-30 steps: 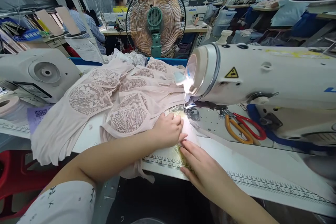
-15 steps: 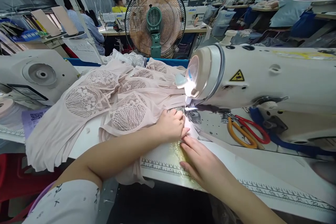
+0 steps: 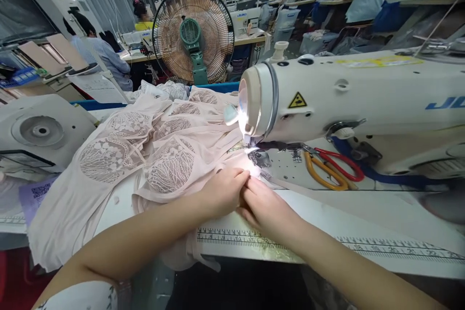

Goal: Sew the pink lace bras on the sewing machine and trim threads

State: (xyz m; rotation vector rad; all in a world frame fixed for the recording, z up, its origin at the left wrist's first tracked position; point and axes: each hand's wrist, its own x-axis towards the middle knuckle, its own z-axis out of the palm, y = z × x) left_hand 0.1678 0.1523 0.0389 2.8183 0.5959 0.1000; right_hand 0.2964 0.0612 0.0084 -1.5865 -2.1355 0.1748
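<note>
A pale pink lace-cup bra top (image 3: 170,167) lies at the left of the sewing machine (image 3: 308,97), its edge running up to the lit needle area (image 3: 250,147). Just in front of the needle, my left hand (image 3: 225,191) is closed with its fingers curled on the garment's edge. Pressed against its fingertips, my right hand (image 3: 263,203) is closed too, thumb tucked under, pinching the same edge. The exact bit of cloth between the fingers is mostly hidden. A narrow pale strip (image 3: 312,189) trails right from beside my right hand.
Orange-and-red-handled scissors (image 3: 330,169) lie on the machine bed at right. More pink lace tops (image 3: 105,160) are heaped at left beside another machine (image 3: 43,126). A printed ruler (image 3: 232,237) runs along the table's front edge. A large fan (image 3: 194,34) stands behind; people work beyond.
My view has shifted, so the scene sits further left. My left hand has come back from beside the needle toward me, and the two hands now meet closely at the fingertips.
</note>
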